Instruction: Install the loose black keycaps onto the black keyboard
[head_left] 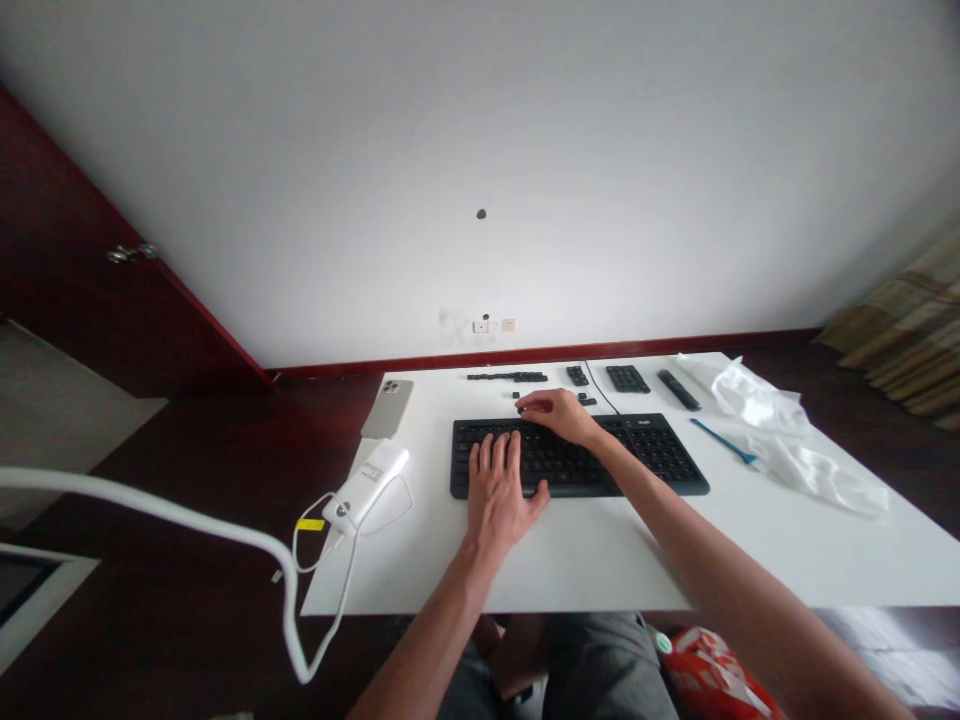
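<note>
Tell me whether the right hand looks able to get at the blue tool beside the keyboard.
Probably yes: the blue tool lies right of the keyboard, mostly uncovered, with nothing standing between it and the right hand. Crumpled plastic sits close to its nearer end only.

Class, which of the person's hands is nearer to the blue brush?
The right hand: it is at the keyboard's back edge, left of the blue brush. The left hand rests farther left, over the keyboard's left part.
</note>
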